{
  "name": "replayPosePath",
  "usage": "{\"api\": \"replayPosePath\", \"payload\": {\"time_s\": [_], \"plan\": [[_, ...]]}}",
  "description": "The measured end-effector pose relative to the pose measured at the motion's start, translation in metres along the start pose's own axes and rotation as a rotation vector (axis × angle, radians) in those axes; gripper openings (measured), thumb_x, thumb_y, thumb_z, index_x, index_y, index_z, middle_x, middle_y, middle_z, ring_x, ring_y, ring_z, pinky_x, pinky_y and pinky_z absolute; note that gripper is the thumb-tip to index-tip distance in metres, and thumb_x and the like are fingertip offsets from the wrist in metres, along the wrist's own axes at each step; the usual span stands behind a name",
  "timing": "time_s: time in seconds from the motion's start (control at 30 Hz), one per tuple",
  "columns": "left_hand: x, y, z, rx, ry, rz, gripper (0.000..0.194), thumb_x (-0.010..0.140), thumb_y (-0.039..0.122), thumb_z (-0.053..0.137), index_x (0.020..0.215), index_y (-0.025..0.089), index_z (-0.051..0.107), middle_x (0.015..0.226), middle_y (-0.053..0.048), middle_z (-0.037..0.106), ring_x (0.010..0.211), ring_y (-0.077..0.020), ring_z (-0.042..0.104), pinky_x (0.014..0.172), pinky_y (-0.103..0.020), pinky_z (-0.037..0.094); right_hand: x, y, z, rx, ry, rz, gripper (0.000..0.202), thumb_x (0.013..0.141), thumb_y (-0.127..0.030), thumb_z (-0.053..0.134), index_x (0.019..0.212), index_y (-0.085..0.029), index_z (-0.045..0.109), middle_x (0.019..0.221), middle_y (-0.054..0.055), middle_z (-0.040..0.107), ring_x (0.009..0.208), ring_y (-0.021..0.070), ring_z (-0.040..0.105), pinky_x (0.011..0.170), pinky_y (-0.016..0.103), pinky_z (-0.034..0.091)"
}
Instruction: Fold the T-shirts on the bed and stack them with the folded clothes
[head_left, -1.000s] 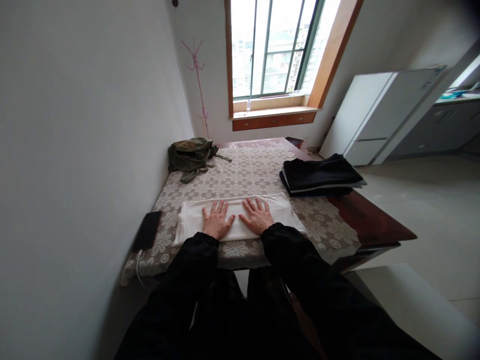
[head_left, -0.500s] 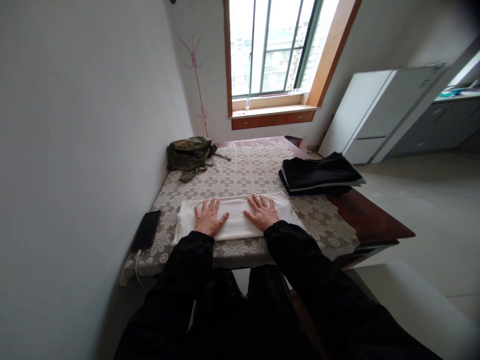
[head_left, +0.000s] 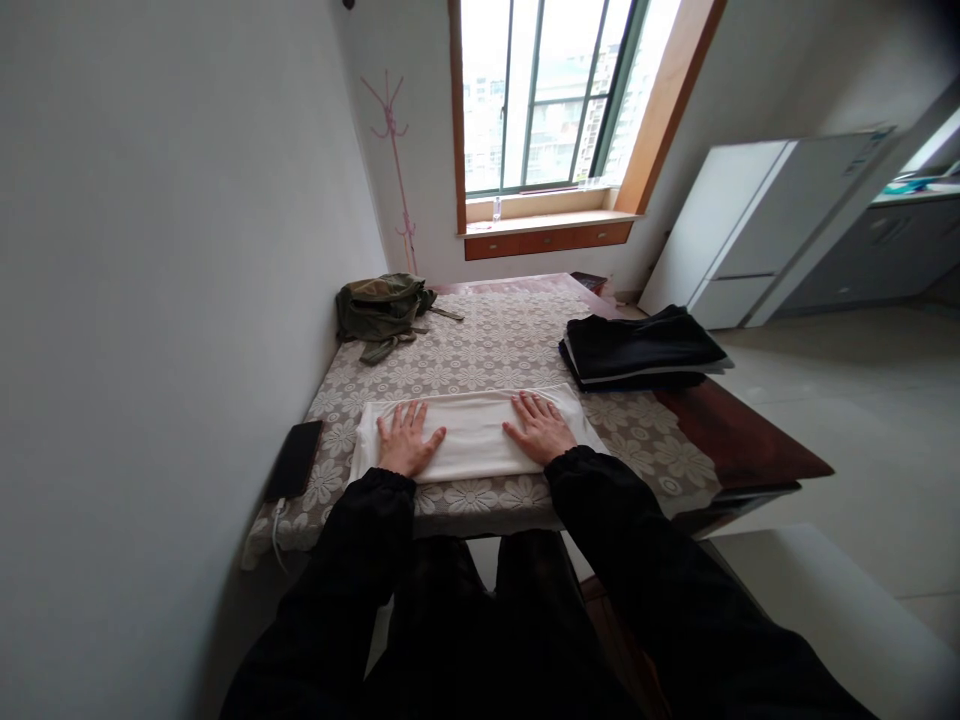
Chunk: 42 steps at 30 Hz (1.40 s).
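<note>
A folded white cloth (head_left: 476,432), perhaps a garment, lies as a long flat strip along the near side of the table. My left hand (head_left: 407,440) rests flat on its left part, fingers spread. On the right part lies my right hand (head_left: 541,430), palm down with the fingers apart. Neither hand grips the cloth; both press or rest on its top. A few light wrinkles show in the fabric between the hands.
Floral lace covers the table (head_left: 495,345). A stack of folded dark clothes (head_left: 641,347) sits at the right, a green backpack (head_left: 382,308) at the back left against the wall. A phone (head_left: 295,460) with a white cable (head_left: 278,530) lies at the left edge.
My hands have slid apart over the white cloth, the left one to the left and the right one to the right. The cloth stays in place.
</note>
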<state>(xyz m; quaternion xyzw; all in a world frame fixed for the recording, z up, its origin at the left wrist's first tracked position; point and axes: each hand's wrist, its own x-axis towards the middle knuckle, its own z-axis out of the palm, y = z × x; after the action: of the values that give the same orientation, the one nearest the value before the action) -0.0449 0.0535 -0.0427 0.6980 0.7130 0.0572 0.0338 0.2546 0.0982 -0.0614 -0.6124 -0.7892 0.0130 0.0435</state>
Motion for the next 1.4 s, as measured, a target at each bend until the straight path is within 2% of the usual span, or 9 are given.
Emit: {"api": "replayPosePath", "payload": {"time_s": [0.17, 0.4, 0.73, 0.9, 1.03, 1.13, 1.27, 1.33, 1.4], "plan": [[-0.004, -0.014, -0.002, 0.017, 0.045, -0.017, 0.078, 0.101, 0.067, 0.028, 0.166, 0.023, 0.029, 0.173, -0.005, 0.027, 0.161, -0.0324, 0.017, 0.13, -0.056, 0.013, -0.001, 0.01, 0.0, -0.028, 0.025, 0.025, 0.076, 0.103, -0.058, 0.027, 0.167, -0.017, 0.023, 0.174, 0.008, 0.023, 0.159, 0.0288, 0.018, 0.129, 0.047, 0.012], [-0.019, -0.017, 0.0, 0.056, 0.055, -0.024, 0.075, 0.103, 0.062, 0.025, 0.165, 0.02, 0.031, 0.173, -0.007, 0.027, 0.16, -0.0307, 0.021, 0.131, -0.05, 0.014, -0.008, 0.013, 0.007, -0.069, 0.053, 0.024, 0.073, 0.104, -0.054, 0.027, 0.166, -0.015, 0.027, 0.174, 0.011, 0.023, 0.159, 0.0306, 0.019, 0.129, 0.048, 0.011], [-0.041, -0.035, -0.004, 0.037, 0.128, 0.005, 0.071, 0.104, 0.057, 0.032, 0.161, 0.016, 0.04, 0.168, -0.013, 0.038, 0.157, -0.0317, 0.03, 0.129, -0.05, 0.019, -0.033, 0.024, 0.015, -0.096, 0.192, -0.021, 0.065, 0.106, -0.047, 0.029, 0.16, -0.015, 0.042, 0.169, 0.013, 0.035, 0.155, 0.0308, 0.03, 0.127, 0.052, 0.018], [-0.055, -0.055, -0.007, -0.039, 0.152, -0.059, 0.069, 0.102, 0.054, 0.037, 0.159, 0.013, 0.043, 0.167, -0.016, 0.039, 0.155, -0.0348, 0.033, 0.126, -0.055, 0.024, -0.057, 0.027, 0.015, -0.1, 0.254, -0.006, 0.065, 0.105, -0.046, 0.032, 0.159, -0.01, 0.043, 0.166, 0.016, 0.04, 0.155, 0.0327, 0.032, 0.126, 0.055, 0.021], [-0.081, -0.069, -0.002, -0.151, 0.233, -0.139, 0.071, 0.1, 0.051, 0.042, 0.157, 0.007, 0.042, 0.164, -0.023, 0.041, 0.154, -0.0388, 0.035, 0.125, -0.06, 0.021, -0.086, 0.025, 0.012, -0.058, 0.312, 0.009, 0.064, 0.105, -0.043, 0.036, 0.156, -0.006, 0.045, 0.164, 0.019, 0.041, 0.155, 0.035, 0.031, 0.126, 0.055, 0.024], [-0.11, -0.073, 0.001, -0.31, 0.321, -0.223, 0.082, 0.095, 0.053, 0.053, 0.158, 0.004, 0.038, 0.16, -0.029, 0.043, 0.152, -0.0418, 0.037, 0.125, -0.061, 0.022, -0.118, 0.011, 0.012, 0.045, 0.374, -0.073, 0.061, 0.105, -0.041, 0.042, 0.158, -0.01, 0.043, 0.166, 0.018, 0.039, 0.157, 0.0354, 0.027, 0.127, 0.06, 0.017], [-0.141, -0.069, -0.008, -0.656, 0.337, -0.3, 0.083, 0.082, 0.049, 0.075, 0.154, 0.015, 0.048, 0.152, -0.023, 0.056, 0.147, -0.0418, 0.045, 0.126, -0.059, 0.025, -0.171, -0.032, 0.03, 0.296, 0.465, -0.37, 0.06, 0.102, -0.025, 0.049, 0.161, -0.023, 0.037, 0.166, 0.012, 0.04, 0.159, 0.0332, 0.023, 0.127, 0.068, 0.007], [-0.148, -0.065, -0.018, -0.858, 0.31, -0.352, 0.075, 0.077, 0.042, 0.082, 0.145, 0.022, 0.058, 0.15, -0.018, 0.06, 0.149, -0.0392, 0.044, 0.128, -0.056, 0.022, -0.196, -0.062, 0.047, 0.447, 0.383, -0.575, 0.061, 0.098, -0.019, 0.053, 0.158, -0.026, 0.04, 0.164, 0.01, 0.045, 0.158, 0.0315, 0.025, 0.128, 0.066, 0.014], [-0.152, -0.063, -0.029, -1.118, 0.323, -0.435, 0.07, 0.074, 0.033, 0.086, 0.14, 0.027, 0.061, 0.156, -0.013, 0.055, 0.151, -0.036, 0.042, 0.129, -0.054, 0.022, -0.218, -0.091, 0.066, 0.597, 0.244, -0.706, 0.061, 0.094, -0.014, 0.055, 0.153, -0.026, 0.046, 0.161, 0.009, 0.049, 0.158, 0.0305, 0.027, 0.127, 0.063, 0.023]]}}
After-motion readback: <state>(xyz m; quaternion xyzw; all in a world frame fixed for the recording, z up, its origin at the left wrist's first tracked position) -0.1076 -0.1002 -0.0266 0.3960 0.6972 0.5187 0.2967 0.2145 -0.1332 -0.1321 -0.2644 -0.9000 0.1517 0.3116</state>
